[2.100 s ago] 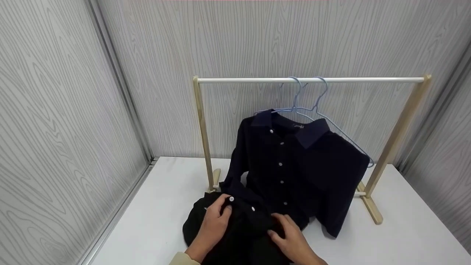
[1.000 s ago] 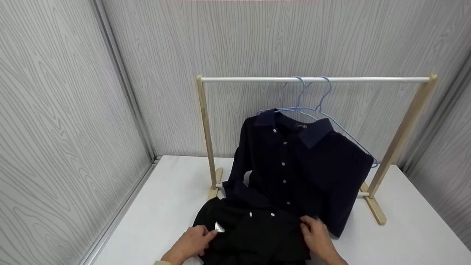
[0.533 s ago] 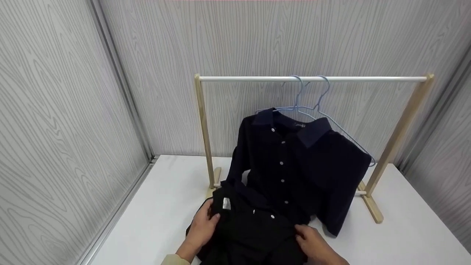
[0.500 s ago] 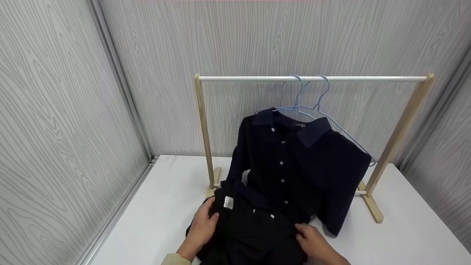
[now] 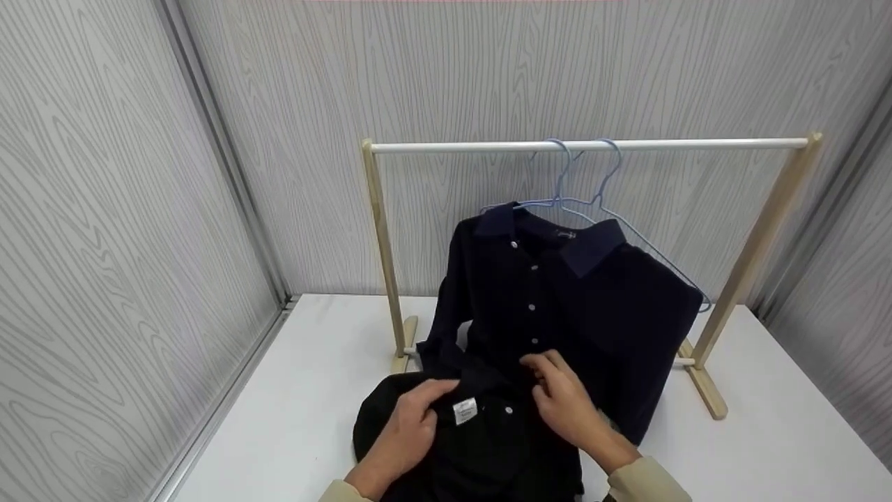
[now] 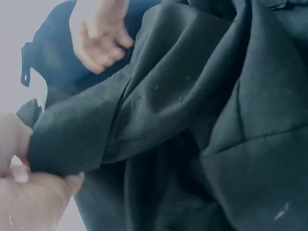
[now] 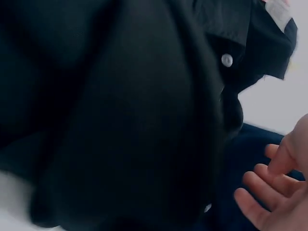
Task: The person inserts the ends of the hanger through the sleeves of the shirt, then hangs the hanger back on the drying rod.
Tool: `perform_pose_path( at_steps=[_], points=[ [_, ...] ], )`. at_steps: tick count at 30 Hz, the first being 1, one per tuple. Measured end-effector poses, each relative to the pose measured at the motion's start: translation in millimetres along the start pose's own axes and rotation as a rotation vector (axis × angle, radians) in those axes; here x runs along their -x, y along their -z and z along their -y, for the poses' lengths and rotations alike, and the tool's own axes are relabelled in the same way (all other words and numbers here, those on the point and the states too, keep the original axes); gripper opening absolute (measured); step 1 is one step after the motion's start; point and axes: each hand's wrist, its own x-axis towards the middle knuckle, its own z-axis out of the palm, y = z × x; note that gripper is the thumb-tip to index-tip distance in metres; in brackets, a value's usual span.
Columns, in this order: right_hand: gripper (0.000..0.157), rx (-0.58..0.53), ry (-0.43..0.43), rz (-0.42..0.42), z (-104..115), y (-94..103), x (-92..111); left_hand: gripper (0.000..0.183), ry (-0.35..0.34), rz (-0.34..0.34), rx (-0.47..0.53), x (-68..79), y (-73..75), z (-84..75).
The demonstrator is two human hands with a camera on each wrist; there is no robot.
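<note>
The left hand [image 5: 412,427] has its thumb and fingers clamped on the collar edge of a black shirt [image 5: 481,457], right beside the white label [image 5: 465,411] sewn inside it. The fingers of the right hand [image 5: 568,406] are loosely bent and hold nothing; that hand is over the lower front of a navy shirt [image 5: 582,307], and whether it touches the cloth I cannot tell. The black shirt lies bunched at the front of the white table [image 5: 293,397], with 1 pale button [image 5: 509,410] showing near the label, and its far edge meets the navy shirt's sleeve. Behind it, the navy shirt stands with its collar up and a row of pale buttons down the front. Above its collar, 2 blue hangers [image 5: 562,178] hook over the white bar [image 5: 460,147] of a rack with wooden legs [image 5: 759,237]. Grey, wood-patterned walls [image 5: 293,77] surround the table.
</note>
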Motion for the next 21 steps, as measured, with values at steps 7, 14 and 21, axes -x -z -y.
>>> perform_pose_path(
  at_steps=[7, 14, 21],
  points=[
    [0.076, 0.069, 0.328, 0.178, 17, -8.4, -12, 0.051, -0.339, 0.1, 0.096, 0.4, -4.0, -29.3],
    [0.037, 0.018, 0.489, 0.23, 17, -10.8, -16, 0.043, -0.397, 0.205, 0.18, 3.2, -1.8, -45.4],
    [0.053, 0.088, 0.527, 0.227, 28, -6.9, -16, 0.042, -0.36, 0.231, 0.181, 5.1, -3.4, -39.9]
  ],
)
